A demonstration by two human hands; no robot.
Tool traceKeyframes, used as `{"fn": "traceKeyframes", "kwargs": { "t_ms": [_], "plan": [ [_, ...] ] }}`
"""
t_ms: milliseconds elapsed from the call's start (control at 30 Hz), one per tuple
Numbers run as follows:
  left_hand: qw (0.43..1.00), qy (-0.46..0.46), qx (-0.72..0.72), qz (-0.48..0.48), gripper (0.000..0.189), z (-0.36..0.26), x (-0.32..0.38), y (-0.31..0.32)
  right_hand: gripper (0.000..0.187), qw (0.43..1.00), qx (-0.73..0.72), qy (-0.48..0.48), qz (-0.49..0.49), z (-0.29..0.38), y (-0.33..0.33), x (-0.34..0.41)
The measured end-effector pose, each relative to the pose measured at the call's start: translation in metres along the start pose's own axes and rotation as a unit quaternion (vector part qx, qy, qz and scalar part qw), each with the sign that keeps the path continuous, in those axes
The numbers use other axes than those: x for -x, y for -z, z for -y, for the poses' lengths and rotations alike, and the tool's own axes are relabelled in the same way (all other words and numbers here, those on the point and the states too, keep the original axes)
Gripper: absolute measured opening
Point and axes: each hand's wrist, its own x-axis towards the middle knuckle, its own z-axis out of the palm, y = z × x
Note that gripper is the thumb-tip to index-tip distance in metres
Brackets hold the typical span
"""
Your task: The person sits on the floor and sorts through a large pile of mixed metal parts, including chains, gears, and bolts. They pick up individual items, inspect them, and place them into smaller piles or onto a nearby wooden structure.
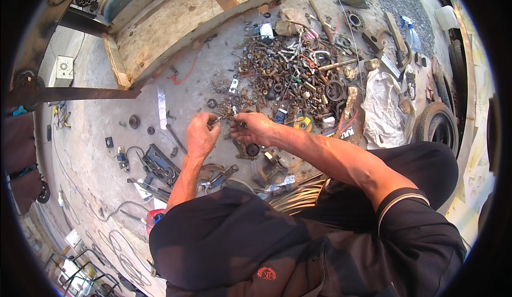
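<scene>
My left hand (203, 133) pinches a small metal piece (218, 119) between thumb and fingertips, too small to name surely. Close to its right, my right hand (254, 128) has a small shiny bolt-like part (235, 110) at its fingertips, with the other fingers curled. Both hands are above the concrete floor (188, 93), at the near left edge of a heap of rusty bolts, nuts and metal scraps (276, 69). A black ring (211, 103) lies just beyond my hands. Below my right hand sits a round dark knob-like part (252, 149).
A steel beam frame (172, 21) borders the far left. Right of the heap lie a white cloth (382, 109) and a tyre (438, 127). A yellow-and-black abrasive disc (303, 123) rests near my right forearm. A metal strip (161, 107) and a flat dark tool (162, 163) lie leftward.
</scene>
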Motion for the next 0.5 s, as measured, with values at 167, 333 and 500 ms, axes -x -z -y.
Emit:
{"fn": "traceKeyframes", "kwargs": {
  "t_ms": [167,333,500],
  "plan": [
    [0.993,-0.046,0.106,0.01,0.026,-0.035,0.014,-0.003,0.029,0.997,-0.077,0.02,0.006,-0.002,-0.001,0.001],
    [0.998,-0.041,-0.013,-0.051,0.026,-0.002,-0.002,-0.007,0.028,0.999,-0.053,-0.005,0.012,0.001,0.007,-0.001],
    [0.997,-0.021,-0.07,-0.02,0.023,0.018,-0.002,-0.024,0.027,0.999,-0.042,-0.004,-0.006,0.0,0.012,-0.001]
  ]
}}
